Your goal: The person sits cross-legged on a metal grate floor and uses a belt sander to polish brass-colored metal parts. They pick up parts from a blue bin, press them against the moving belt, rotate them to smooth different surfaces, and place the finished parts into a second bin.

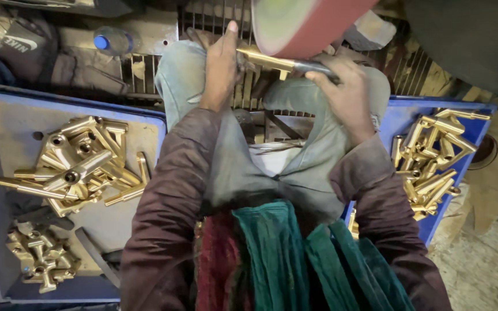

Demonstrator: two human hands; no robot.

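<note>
Dim workshop floor, blue trays of brass fittings either side. Both hands — left, right — clamped on brass tap body against red buffing wheel; rigid, heavy, slick — best gripped at ends.

Fittings in tray left; wheel ahead.

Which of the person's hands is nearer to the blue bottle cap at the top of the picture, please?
Left. The left hand grips the brass fitting just right of the blue bottle cap; the right hand holds the fitting's far end, farther right.
</note>
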